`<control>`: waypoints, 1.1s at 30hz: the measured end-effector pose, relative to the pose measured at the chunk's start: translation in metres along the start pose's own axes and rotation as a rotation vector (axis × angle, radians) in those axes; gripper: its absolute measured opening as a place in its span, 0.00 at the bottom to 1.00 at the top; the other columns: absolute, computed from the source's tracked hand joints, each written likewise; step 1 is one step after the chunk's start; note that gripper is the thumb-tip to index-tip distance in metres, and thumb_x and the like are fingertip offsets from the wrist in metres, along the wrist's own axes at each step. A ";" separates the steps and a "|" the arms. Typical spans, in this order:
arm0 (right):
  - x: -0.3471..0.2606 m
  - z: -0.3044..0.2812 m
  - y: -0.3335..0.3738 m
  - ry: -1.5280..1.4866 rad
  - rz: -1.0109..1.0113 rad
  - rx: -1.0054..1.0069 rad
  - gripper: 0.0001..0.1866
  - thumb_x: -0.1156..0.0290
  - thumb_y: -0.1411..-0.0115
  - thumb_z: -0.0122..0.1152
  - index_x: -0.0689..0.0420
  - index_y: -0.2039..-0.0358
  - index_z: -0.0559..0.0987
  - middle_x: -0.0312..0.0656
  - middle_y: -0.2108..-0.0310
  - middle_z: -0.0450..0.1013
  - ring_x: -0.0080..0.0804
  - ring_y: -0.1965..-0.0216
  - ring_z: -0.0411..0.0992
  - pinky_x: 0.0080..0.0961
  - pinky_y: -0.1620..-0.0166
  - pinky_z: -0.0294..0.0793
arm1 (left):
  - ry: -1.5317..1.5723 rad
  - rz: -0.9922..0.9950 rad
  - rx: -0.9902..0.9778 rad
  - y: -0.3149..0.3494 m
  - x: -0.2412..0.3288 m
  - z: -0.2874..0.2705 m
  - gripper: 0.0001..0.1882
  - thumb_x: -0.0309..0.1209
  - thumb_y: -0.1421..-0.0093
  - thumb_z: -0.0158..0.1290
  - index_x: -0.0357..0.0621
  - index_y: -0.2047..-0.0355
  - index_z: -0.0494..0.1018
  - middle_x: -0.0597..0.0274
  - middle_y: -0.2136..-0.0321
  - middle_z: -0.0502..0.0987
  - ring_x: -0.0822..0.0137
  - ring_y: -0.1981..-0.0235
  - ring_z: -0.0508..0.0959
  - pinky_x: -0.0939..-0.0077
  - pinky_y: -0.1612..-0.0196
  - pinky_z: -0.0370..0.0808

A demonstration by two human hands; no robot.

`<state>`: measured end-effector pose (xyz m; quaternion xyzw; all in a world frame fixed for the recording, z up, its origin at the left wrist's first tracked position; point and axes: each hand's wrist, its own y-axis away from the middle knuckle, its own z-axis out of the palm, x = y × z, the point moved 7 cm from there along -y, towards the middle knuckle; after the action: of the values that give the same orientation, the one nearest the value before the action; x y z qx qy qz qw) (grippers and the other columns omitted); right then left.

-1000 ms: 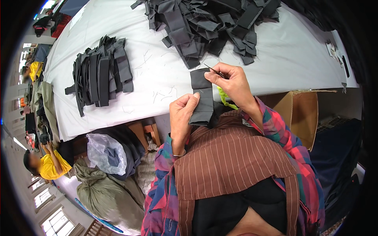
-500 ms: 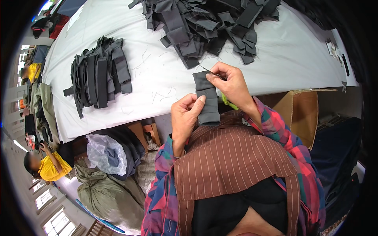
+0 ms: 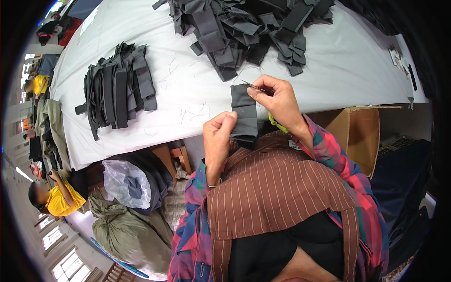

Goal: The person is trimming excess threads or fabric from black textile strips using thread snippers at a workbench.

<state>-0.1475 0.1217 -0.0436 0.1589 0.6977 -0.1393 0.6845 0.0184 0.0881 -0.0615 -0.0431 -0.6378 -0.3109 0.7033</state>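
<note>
A dark grey folded fabric strip (image 3: 245,115) hangs over the near edge of the white-covered table, crossed by fold lines. My left hand (image 3: 217,138) is closed, pinching the strip's left edge between thumb and fingers. At the strip's upper right corner, my right hand (image 3: 280,101) is closed around small dark thread snips (image 3: 253,86), whose thin tip points up and left. Most of the snips is hidden by my fingers. A bright green cord (image 3: 277,123) dangles beneath the right hand.
A jumbled heap of dark fabric strips (image 3: 235,33) lies at the table's far middle; a neater stack (image 3: 115,91) sits left. Loose threads (image 3: 195,112) dot the white cover (image 3: 178,94). An open cardboard box (image 3: 350,131) stands below right. Another person in yellow (image 3: 63,199) is far left.
My left thumb has slid off the strip's face to its left edge, and the strip's lower end has swung slightly left. The snips show more of their tip above the right fingers.
</note>
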 end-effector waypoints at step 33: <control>-0.038 0.009 0.052 0.245 -0.235 -0.335 0.10 0.82 0.53 0.66 0.60 0.68 0.80 0.38 0.68 0.70 0.25 0.68 0.71 0.18 0.65 0.69 | 0.307 -0.395 -0.257 0.020 -0.027 0.001 0.19 0.20 0.43 0.45 0.35 0.50 0.72 0.73 0.70 0.73 0.86 0.71 0.71 0.93 0.68 0.68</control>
<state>-0.1177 0.1642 -0.0042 -0.0235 0.8026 -0.0802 0.5906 0.0275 0.1146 -0.0795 0.0409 -0.4751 -0.5233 0.7062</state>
